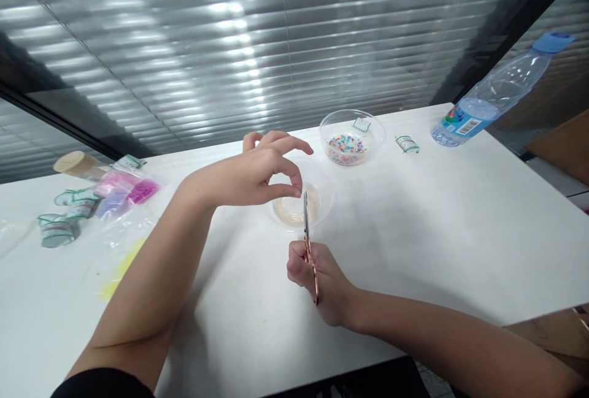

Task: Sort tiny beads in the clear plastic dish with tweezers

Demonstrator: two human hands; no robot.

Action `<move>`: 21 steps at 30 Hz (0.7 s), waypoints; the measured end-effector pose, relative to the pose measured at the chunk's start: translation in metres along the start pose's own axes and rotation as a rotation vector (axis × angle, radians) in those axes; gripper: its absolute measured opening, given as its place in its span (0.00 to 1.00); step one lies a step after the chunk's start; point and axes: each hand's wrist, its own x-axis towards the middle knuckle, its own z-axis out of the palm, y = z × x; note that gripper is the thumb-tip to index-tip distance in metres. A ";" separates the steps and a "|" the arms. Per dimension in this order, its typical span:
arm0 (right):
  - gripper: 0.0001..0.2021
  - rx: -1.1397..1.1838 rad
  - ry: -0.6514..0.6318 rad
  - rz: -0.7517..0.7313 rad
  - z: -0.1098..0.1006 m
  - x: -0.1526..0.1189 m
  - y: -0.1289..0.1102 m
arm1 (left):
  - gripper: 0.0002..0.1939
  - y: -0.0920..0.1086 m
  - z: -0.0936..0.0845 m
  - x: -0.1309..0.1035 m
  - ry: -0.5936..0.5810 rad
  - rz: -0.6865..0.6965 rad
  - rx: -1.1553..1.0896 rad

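My right hand (326, 281) grips a pair of scissors (306, 226) by its copper-coloured handles. The slim blades point away from me, close together. My left hand (271, 171) makes a pinch with thumb and forefinger beside the blade tips, its other fingers raised. Whatever lies in that pinch is too fine to make out. Below both hands stands a clear shallow bowl (327, 199) with something pale and beige in it. Farther back, a second clear bowl (327, 122) holds many small coloured beads (346, 145) and a small printed packet (361, 124).
A water bottle (497, 94) stands at the back right, near another small packet (407, 144). On the left lie bags of pink and purple material (126, 189), a yellow bag (122, 269), several green-white packets (56, 230) and a cork-topped jar (80, 165). Blinds (207, 48) rise behind the white table (414, 232).
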 end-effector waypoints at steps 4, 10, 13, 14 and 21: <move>0.33 -0.025 0.010 -0.015 0.001 0.000 -0.003 | 0.17 0.001 0.001 0.001 -0.012 0.012 -0.034; 0.33 -0.015 0.013 0.012 0.002 0.000 -0.003 | 0.18 -0.001 0.001 0.002 -0.016 0.065 -0.140; 0.33 0.007 0.025 0.019 0.002 0.001 -0.002 | 0.18 -0.003 0.001 0.002 -0.017 0.075 -0.182; 0.33 0.014 0.028 0.021 0.002 0.001 -0.001 | 0.18 -0.003 0.001 0.002 -0.017 0.074 -0.192; 0.33 0.049 0.046 0.051 0.004 0.001 0.000 | 0.16 -0.006 0.002 0.003 -0.020 0.076 -0.239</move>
